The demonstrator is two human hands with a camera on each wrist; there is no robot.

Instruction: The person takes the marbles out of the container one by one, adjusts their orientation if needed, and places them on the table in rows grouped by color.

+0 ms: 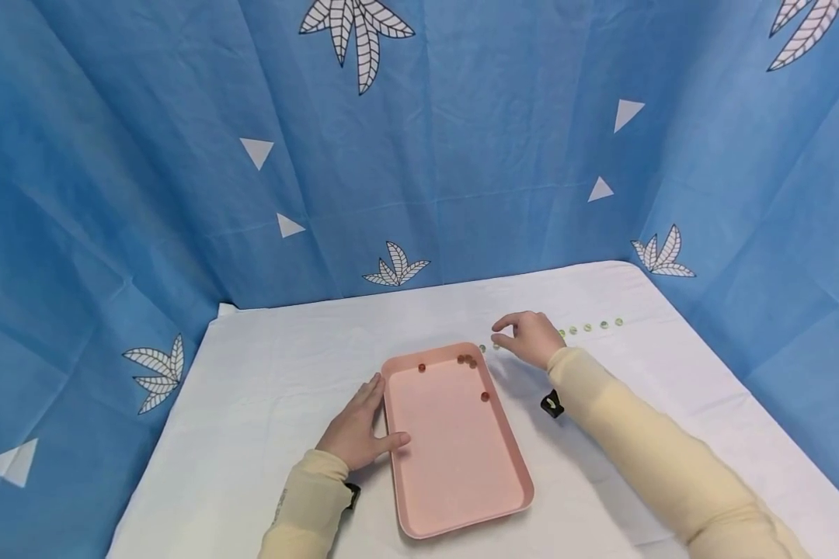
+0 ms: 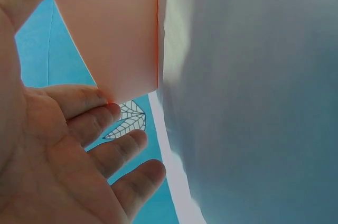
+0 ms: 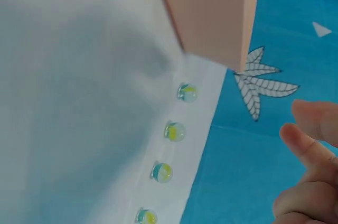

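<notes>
Marbles (image 3: pixel 161 172) of clear glass with yellow and teal inside form a line across the white tablecloth (image 1: pixel 287 349), from just beside the far right corner of the pink tray (image 1: pixel 454 466) out to the right. Five reddish-brown marbles (image 1: pixel 422 367) lie loose inside the tray, towards its far end. The left hand (image 1: pixel 356 431) rests on the tray's left side, fingers along the outer wall and thumb over the rim — braced rather than clenched. The right hand (image 1: pixel 534 339) hovers near the line's tray end, thumb and forefinger parted, nothing visible between them. A nudge from that thumb would probably set a marble rolling, and smooth glass could squirt from a fingertip pinch. Too much left-thumb pressure might tilt the tray — and send its loose marbles running.
</notes>
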